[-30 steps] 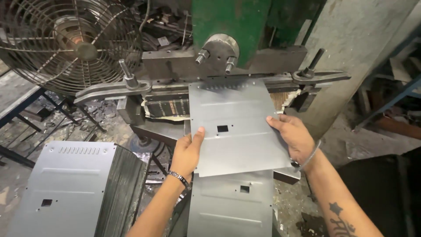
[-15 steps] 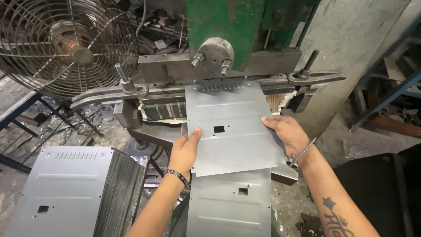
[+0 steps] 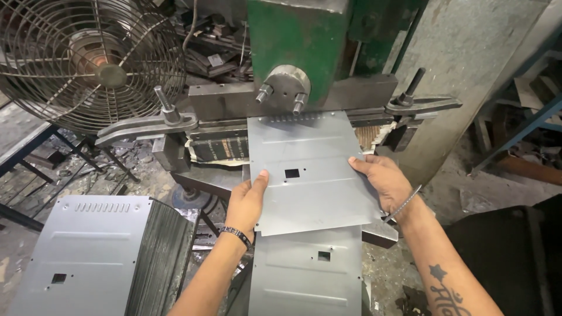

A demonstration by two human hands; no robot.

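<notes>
I hold a flat grey sheet-metal panel (image 3: 310, 169) with a small square cutout and a row of slots at its far edge. My left hand (image 3: 249, 202) grips its near left edge with the thumb on top. My right hand (image 3: 383, 184) holds its right edge. The panel's far edge sits under the tooling of a green press machine (image 3: 298, 47), between two clamp arms. Another similar panel (image 3: 307, 272) lies just below, near me.
A stack of like panels (image 3: 96, 254) stands at the lower left. A caged fan (image 3: 96, 61) is at the upper left. A left clamp arm (image 3: 149, 126) and a right clamp arm (image 3: 421, 105) flank the press bed. A concrete pillar (image 3: 468, 70) rises right.
The panel has slid forward, its far edge now under the press tooling. Both hands moved with it.
</notes>
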